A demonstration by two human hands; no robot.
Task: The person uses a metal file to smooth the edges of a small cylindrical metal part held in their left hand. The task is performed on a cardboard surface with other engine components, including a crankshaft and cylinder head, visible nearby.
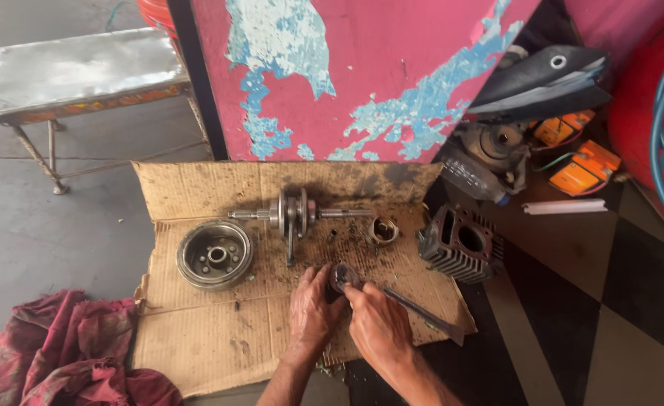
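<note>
1. Two hands meet low on a sheet of oil-stained cardboard [219, 331]: the left hand [311, 312] and the right hand [377, 323] close together around a small round metal part [343, 277].
2. The left hand's fingers curl around the near-left side of that part, gripping it; the right hand's fingers press on its right edge, closed on it as well.
3. A long dark metal tool [422, 312] lies slanting away to the right of the grip, its near end hidden under the right hand; whether that hand also holds it cannot be told.
4. Just beyond the grip lies a crankshaft [294, 214] with its connecting rod pointing back toward the hands.
5. Beyond and slightly right of the grip sits a piston [383, 230].
6. Well to the left of the grip rests a round flywheel rotor [215, 255].
7. To the right of the grip, at the cardboard's edge, stands a finned cylinder block [461, 243].
8. Far left and nearer than the grip lies a crumpled red rag [69, 349]; far beyond stands a metal-topped bench [84, 71].
</note>
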